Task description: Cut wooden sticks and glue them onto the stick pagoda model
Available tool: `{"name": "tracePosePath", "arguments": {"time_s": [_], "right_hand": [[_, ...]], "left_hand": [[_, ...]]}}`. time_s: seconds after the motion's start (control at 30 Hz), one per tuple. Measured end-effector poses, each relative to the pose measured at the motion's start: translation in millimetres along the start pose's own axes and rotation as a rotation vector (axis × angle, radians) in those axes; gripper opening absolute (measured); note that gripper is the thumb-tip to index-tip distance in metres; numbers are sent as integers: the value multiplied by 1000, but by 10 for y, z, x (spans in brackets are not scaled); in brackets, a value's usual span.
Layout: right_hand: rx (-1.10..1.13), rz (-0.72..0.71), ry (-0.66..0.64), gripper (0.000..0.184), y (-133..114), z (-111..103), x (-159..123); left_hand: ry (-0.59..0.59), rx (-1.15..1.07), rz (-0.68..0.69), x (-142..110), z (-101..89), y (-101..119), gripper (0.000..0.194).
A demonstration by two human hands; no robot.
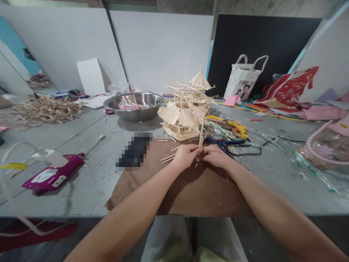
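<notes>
Both hands meet over a brown sheet (207, 196) that lies at the middle of the table's near edge. The left hand (187, 154) has a closed grip, its thumb and fingers pinching the foot of a small bundle of thin wooden sticks (201, 137) that stands nearly upright. The right hand (216, 155) is close against the same foot from the other side, its fingers bent; whether its grip is closed on the sticks cannot be told.

Just beyond the hands, toward the table's far edge, stands a tiered stick model (181, 122) with slatted, sloping roofs and a pointed top. A few loose sticks (168, 158) lie on the sheet beside the left hand. Past the right hand are dark blue handles (224, 142), and behind them a yellow tool (237, 128) among wrapped sticks and scraps.

A blurred-out dark object (133, 151) lies at the sheet's left edge. Behind it, left of the model, a steel bowl (136, 114) holds something pink and white. Toward the table's near left corner is a purple power strip (56, 174) with a white plug (51, 158) on it; a heap of wooden pieces (49, 111) spreads near the far left corner. Along the far edge on the right are a white carrier bag (241, 82) and a red bag (290, 91). A clear container (334, 142) with a pink handle sits at the right.
</notes>
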State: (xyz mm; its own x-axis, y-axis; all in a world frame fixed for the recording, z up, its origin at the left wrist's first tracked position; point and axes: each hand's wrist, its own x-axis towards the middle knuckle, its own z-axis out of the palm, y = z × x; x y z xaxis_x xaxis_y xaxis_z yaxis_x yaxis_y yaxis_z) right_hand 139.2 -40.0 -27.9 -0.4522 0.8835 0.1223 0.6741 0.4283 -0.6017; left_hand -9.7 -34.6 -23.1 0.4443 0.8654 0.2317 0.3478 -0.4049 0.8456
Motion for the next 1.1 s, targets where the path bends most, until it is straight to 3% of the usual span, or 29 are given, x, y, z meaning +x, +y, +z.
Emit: {"name": "tracePosePath", "arguments": {"time_s": [0.17,0.3,0.4,0.47,0.63,0.7,0.83,0.93,1.03,1.1], "right_hand": [[-49,-10,-17,27,9,15,-4],[-189,-15,91,38,10,-100,-27],[-354,87,244,44,74,-264,-57],[-506,194,276,46,170,-358,-89],[-675,558,-2,88,454,-468,-188],[-649,615,-82,94,511,-498,-220],[-600,557,-122,85,515,-557,-251],[-606,498,-104,65,481,-579,-246],[-643,490,-105,46,441,-589,-226],[-654,519,-113,42,411,-599,-217]], "left_hand": [[12,-90,-12,5,23,-24,29],[91,-437,-135,19,-1,-7,26],[150,-659,-225,23,-65,18,25],[162,-690,-253,20,-110,29,23],[149,-599,-271,12,-158,-8,23],[148,-508,-248,19,-160,-59,24],[143,-229,-128,42,-169,-185,28],[144,-43,-73,53,-177,-248,31],[146,48,-33,51,-179,-266,32],[142,79,-12,45,-181,-264,32]]}}
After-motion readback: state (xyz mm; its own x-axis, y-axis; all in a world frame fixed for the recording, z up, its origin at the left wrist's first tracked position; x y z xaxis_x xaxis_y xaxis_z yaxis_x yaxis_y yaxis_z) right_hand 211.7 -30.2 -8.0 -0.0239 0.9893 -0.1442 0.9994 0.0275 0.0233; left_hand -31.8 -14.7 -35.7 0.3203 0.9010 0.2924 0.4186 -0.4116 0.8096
